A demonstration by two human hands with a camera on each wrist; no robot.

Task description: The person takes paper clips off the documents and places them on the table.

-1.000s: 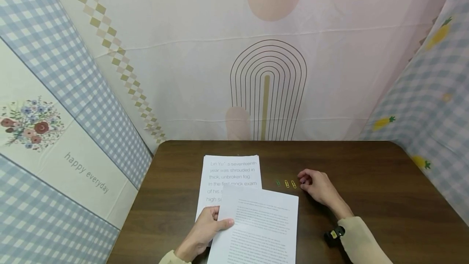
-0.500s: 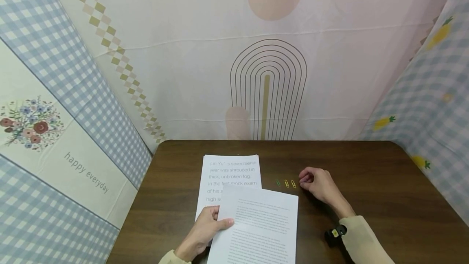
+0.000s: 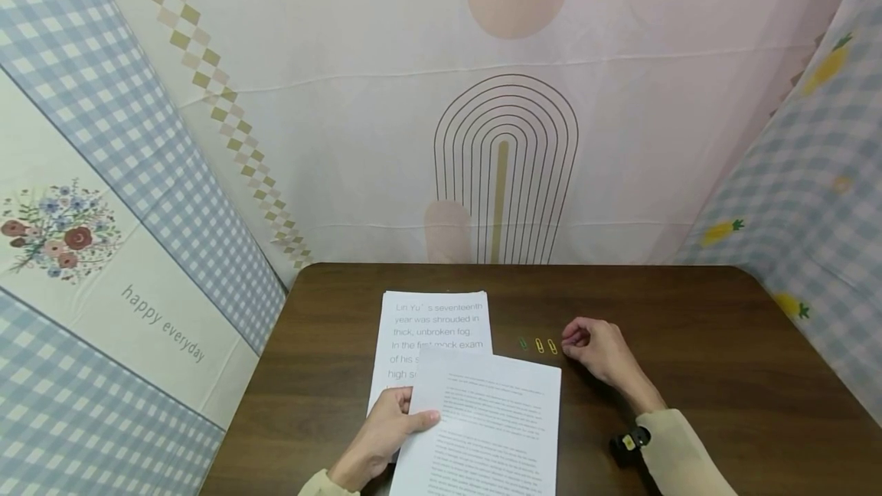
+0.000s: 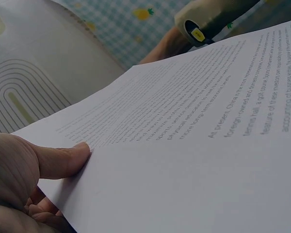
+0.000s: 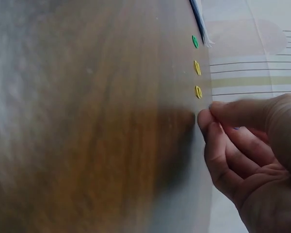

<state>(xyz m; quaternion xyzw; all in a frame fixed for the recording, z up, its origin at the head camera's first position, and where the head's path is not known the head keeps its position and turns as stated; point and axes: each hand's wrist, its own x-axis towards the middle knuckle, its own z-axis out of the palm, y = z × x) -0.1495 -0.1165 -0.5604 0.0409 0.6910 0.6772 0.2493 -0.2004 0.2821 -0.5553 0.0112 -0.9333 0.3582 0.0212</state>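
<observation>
My left hand (image 3: 379,435) grips printed paper (image 3: 496,412) by its left edge, thumb on top and fingers beneath. This paper overlaps a large-print stack (image 3: 436,320) lying on the table. On the right, my right hand (image 3: 602,350) is low over the tabletop, with thumb and index fingertips pinched together. A small blue thing (image 5: 236,128) peeks out behind the thumb in the right wrist view; most of it is hidden, so its kind is unclear. Left of these fingertips lie a green paper clip (image 3: 523,344) and two yellow paper clips (image 3: 546,346), in a row.
All this is on a brown wooden table (image 3: 689,327) with rounded far corners. A patterned cloth (image 3: 358,136) hangs behind its far edge. Checked cloths hang at both sides. A small black device (image 3: 627,442) sits at my right wrist.
My right hand has shifted only very slightly beside the paper clips. The left hand and the paper it holds stay in place.
</observation>
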